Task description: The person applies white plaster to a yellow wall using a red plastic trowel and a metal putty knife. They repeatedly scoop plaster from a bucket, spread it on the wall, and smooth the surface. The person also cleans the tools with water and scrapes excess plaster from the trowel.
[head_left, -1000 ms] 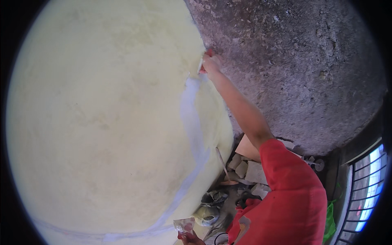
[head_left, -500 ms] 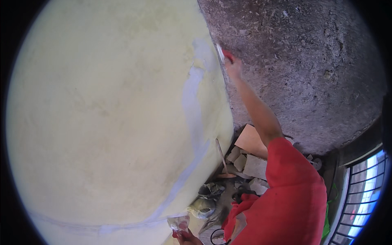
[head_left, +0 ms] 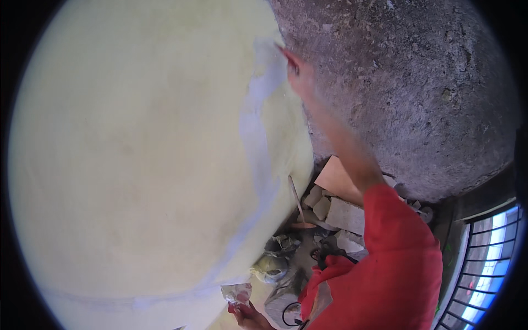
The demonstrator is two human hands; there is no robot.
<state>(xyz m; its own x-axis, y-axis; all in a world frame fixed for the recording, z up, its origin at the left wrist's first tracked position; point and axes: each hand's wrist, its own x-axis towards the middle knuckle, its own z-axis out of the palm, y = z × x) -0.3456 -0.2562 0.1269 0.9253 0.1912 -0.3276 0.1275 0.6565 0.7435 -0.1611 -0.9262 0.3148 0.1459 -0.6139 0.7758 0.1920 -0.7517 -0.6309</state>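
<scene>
My right hand (head_left: 300, 77) reaches up to the edge where the pale yellow wall (head_left: 137, 137) meets the rough grey wall (head_left: 418, 99). Its fingers are wrapped round a red-handled putty knife (head_left: 287, 54), blurred by motion and close to the upper end of a whitish filler strip (head_left: 254, 132). The blade barely shows. Low in the picture, my left hand (head_left: 250, 318) grips a second putty knife (head_left: 236, 293), with a wide, smeared blade pointing up and a bit of red handle between the fingers. That blade is near the pale wall; whether it touches cannot be told.
Broken grey blocks (head_left: 347, 214) and an orange-tan board (head_left: 338, 179) lie at the foot of the corner. A thin stick (head_left: 295, 192) leans there. Crumpled bags (head_left: 270, 268) sit nearer me. At the right is a barred window (head_left: 487, 269).
My right hand has moved up and left with its putty knife, from the grey side of the corner onto the pale wall's edge. My left hand has barely shifted, still holding its knife.
</scene>
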